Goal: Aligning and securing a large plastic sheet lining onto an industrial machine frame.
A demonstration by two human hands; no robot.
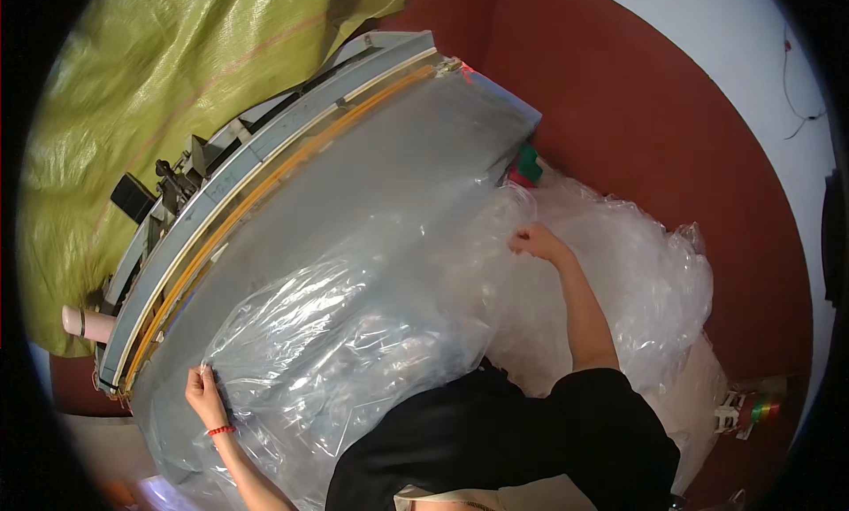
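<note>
A wide sheet of clear plastic film (301, 307) lies crumpled and shiny over the grey worktop (380, 166) in front of me. At the lower left, my left hand (207, 394), with a red bracelet at the wrist, is closed in a pinch on the film's left edge. Right of the middle, my right hand (535, 243) has its fingers curled together over the film, seemingly gripping its right part; the fingertips are slightly blurred. A large heap of the same clear film (637, 272) bulges to the right of the worktop, past my right forearm.
Orange and cream strips (256, 215) run along the worktop's far edge, with metal machine parts (177, 188) behind. A pink cylinder (87, 322) sticks out at the left. Yellow-green sheeting (186, 77) hangs beyond. Dark red floor (637, 113) lies right. Multicoloured rolls (762, 409) stand lower right.
</note>
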